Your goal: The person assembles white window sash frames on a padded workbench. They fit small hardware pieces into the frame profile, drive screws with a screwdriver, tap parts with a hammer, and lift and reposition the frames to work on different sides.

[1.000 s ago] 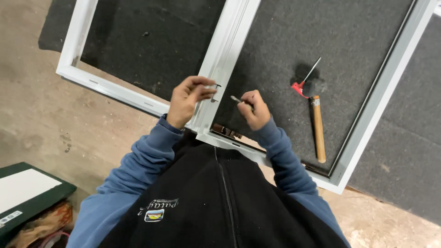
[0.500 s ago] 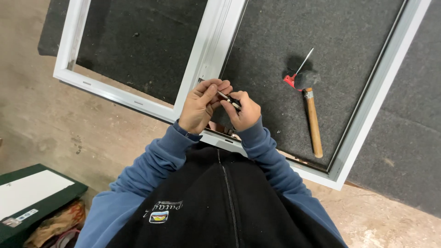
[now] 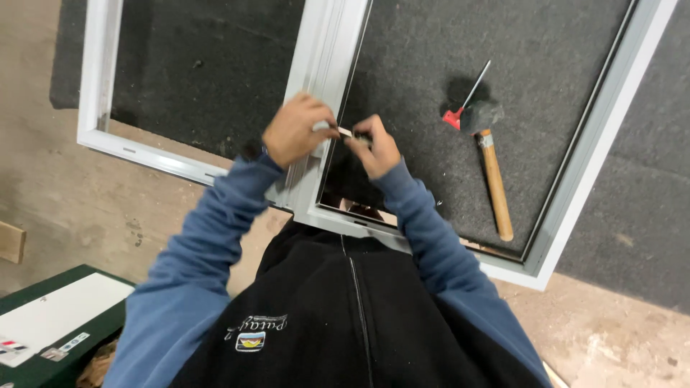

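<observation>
Both hands meet over the white central bar [image 3: 323, 79] of the window frame [image 3: 604, 144], which lies flat on dark felt matting [image 3: 194, 65]. The left hand [image 3: 296, 131] is curled, fingertips pinching one end of a small pale piece [image 3: 343, 131]; the right hand [image 3: 375, 147] is likewise pinched, thumb and forefinger closed at the other end of it, just beside the left. What the piece is stays too small to tell. Held only by fingertips between two hands, it could slip and drop into the channel of the bar directly beneath, or onto the matting, where something that small would be hard to find. A push at an angle might also bend it or nick a fingertip on the frame's edge. The mallet [image 3: 492, 172] and the red-handled tool [image 3: 463, 100] lie well apart to the right of the right hand. Compared with half a second ago, the hands are a little more separated and the dark slim tool seen between them then is no longer visible.
</observation>
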